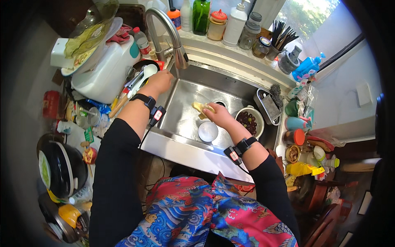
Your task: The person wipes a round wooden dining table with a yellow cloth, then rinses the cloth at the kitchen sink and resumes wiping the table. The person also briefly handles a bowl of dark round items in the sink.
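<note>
My right hand (218,114) is over the stainless steel sink (182,115), its fingers closed on a crumpled yellow sponge or cloth (200,108). Just below that hand, a small white bowl (208,131) sits on the sink floor. To the right, partly behind my right forearm, a pale colander or bowl (261,123) holds dark red grapes (247,120). My left hand (161,81) is at the sink's left rim, below the curved metal faucet (180,55). Its fingers are bent and partly hidden, so whether they hold anything is unclear.
A metal caddy (268,105) with a scouring pad hangs at the sink's right side. Bottles and jars, including a white pump bottle (235,24), line the windowsill. Kitchen utensils (135,81) crowd the left counter beside a white appliance (100,72). A black cooker (63,168) stands nearer me.
</note>
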`<state>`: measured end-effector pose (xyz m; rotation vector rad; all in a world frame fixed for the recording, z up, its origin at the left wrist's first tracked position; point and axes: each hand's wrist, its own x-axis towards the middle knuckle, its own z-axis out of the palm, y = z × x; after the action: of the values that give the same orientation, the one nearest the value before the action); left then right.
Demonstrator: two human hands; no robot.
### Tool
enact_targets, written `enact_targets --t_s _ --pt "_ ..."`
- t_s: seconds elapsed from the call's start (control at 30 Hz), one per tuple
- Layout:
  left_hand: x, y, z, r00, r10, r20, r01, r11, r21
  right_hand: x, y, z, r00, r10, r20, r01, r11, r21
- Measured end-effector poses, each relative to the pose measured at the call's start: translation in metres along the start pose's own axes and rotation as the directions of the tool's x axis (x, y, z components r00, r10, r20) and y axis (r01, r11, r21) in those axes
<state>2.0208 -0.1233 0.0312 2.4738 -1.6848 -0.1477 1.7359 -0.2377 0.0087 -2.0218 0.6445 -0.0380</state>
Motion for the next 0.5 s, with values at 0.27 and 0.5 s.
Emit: enact_targets --t_s 0.27,0.5 --pt "0.099 -0.059 0.035 0.999 -0.013 -0.037 0.016 0.996 0.082 0.078 0.004 0.019 0.998 0.068 -0.004 -0.068 0.996 -0.064" --pt "0.2 -0.103 0.085 0.981 -0.183 0.067 0.194 0.896 -0.4 0.116 0.008 0.036 0.991 0.13 -0.013 -0.13 0.991 -0.008"
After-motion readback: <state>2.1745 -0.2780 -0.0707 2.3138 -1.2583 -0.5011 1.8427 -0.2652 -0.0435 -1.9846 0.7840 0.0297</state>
